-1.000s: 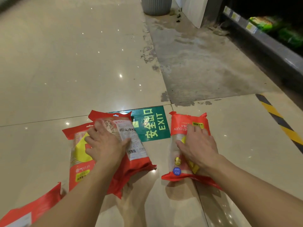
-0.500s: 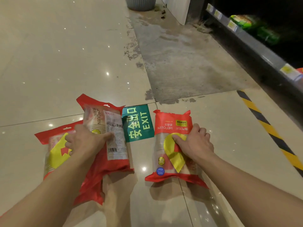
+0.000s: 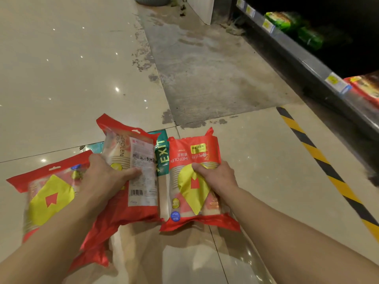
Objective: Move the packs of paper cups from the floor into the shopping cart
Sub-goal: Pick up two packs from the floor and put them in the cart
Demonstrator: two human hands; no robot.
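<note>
Three red packs of paper cups show in the head view. My left hand (image 3: 106, 177) grips the middle pack (image 3: 139, 160), label side up, tilted and raised off the tiles. Under my left forearm a second pack (image 3: 49, 197) with a yellow patch lies to the left; whether my hand holds it too, I cannot tell. My right hand (image 3: 217, 177) grips the right pack (image 3: 188, 160) by its side, its near end over the floor. No shopping cart is in view.
A green EXIT floor sticker (image 3: 163, 154) lies between the packs. A black-and-yellow stripe (image 3: 328, 173) runs along the right, beside a low shelf (image 3: 320, 72) with goods. A rough grey floor patch (image 3: 205, 68) and a grey bin (image 3: 152, 1) lie ahead.
Both hands have closed around their packs and raised them from the tiles. The two gripped packs have come closer together, covering most of the EXIT sticker.
</note>
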